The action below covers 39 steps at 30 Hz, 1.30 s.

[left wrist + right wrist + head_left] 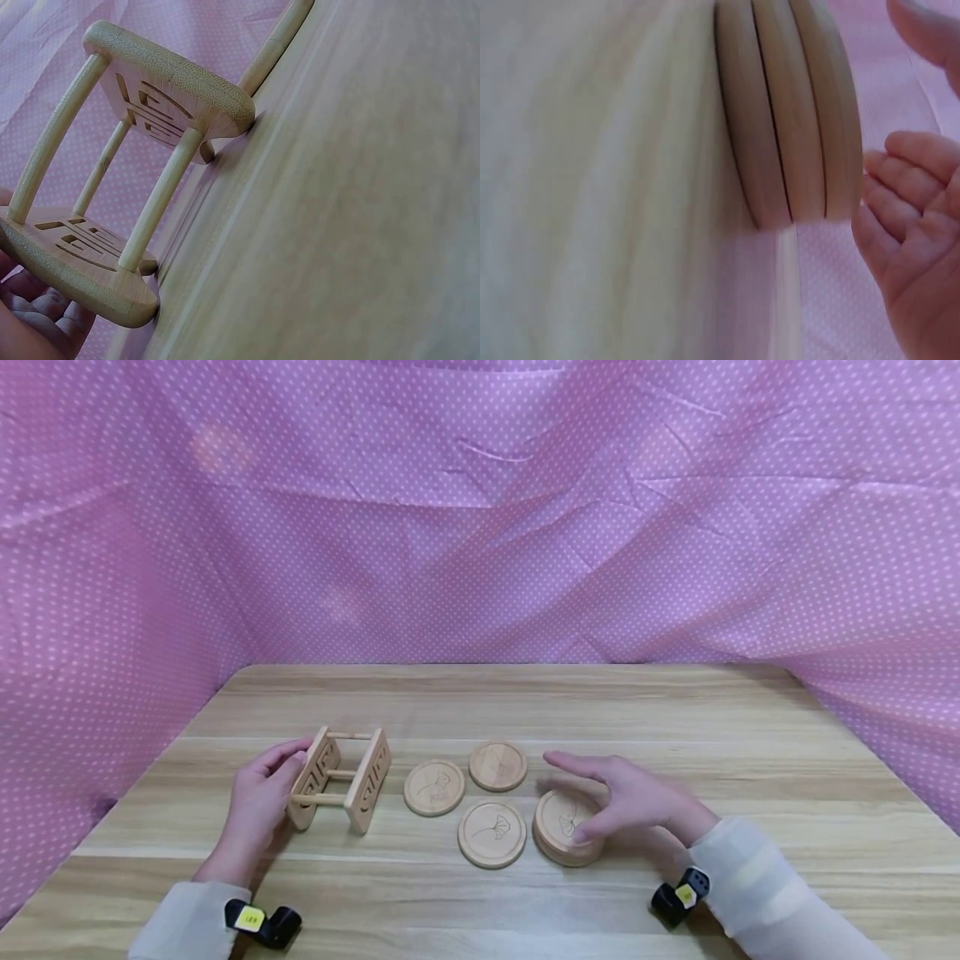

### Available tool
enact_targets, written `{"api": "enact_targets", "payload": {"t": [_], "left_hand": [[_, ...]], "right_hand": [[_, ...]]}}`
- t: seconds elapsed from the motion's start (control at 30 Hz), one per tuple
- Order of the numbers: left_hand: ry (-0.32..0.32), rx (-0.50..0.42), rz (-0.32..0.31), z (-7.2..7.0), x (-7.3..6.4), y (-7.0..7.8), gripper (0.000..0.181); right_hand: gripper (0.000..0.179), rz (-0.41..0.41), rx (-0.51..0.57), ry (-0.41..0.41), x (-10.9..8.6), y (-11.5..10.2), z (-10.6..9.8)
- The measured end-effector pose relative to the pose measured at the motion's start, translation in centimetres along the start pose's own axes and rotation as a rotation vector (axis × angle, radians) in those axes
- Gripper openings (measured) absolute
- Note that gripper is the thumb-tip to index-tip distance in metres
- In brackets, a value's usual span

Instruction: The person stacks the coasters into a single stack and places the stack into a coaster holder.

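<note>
A wooden coaster rack (321, 768) with two carved side panels joined by dowels stands on the table at the left. My left hand (258, 793) grips its left panel from the outer side; in the left wrist view the fingers show behind that panel. At the right, a stack of round wooden coasters (564, 822) lies flat, three thick in the right wrist view (787, 112). Over the stack hovers my right hand (630, 793), thumb and fingers spread, holding nothing. A ginkgo-leaf line drawing marks the top coaster, partly covered by the thumb.
Three single coasters lie between the rack and the stack: a ginkgo one in front (492, 834), another ginkgo coaster at left (434, 787), and a plainer coaster behind (498, 766). A pink dotted cloth (495, 527) hangs behind the wooden table (525, 702).
</note>
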<state>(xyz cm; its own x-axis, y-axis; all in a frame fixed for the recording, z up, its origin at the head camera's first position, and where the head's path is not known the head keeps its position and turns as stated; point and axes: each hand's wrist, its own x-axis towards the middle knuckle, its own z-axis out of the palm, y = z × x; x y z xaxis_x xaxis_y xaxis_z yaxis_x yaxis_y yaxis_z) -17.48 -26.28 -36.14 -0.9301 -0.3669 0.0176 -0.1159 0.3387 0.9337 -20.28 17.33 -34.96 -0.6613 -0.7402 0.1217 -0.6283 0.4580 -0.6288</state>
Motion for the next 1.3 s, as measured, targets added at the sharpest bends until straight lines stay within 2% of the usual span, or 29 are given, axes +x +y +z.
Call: {"api": "enact_targets", "payload": {"t": [0.27,0.6,0.9,1.07,1.3], "left_hand": [[-0.016,-0.016,-0.002,-0.1,0.0,0.0,0.044],[-0.004,0.040,0.020,-0.1,0.0,0.0,0.046],[-0.001,0.031,0.038,-0.1,0.1,-0.1,0.045],[-0.009,0.020,0.042,-0.1,0.1,-0.2,0.045],[-0.013,-0.027,0.038,-0.1,0.2,-0.4,0.044]], "right_hand": [[0.083,-0.001,-0.035,0.046,0.8,-2.0,1.3],[0.082,0.084,-0.008,0.120,2.1,-3.8,3.0],[0.082,0.165,0.094,0.138,3.1,-5.1,4.5],[0.080,0.172,0.096,0.154,3.7,-5.5,5.5],[0.082,0.242,0.157,0.173,4.1,-6.3,6.7]]}}
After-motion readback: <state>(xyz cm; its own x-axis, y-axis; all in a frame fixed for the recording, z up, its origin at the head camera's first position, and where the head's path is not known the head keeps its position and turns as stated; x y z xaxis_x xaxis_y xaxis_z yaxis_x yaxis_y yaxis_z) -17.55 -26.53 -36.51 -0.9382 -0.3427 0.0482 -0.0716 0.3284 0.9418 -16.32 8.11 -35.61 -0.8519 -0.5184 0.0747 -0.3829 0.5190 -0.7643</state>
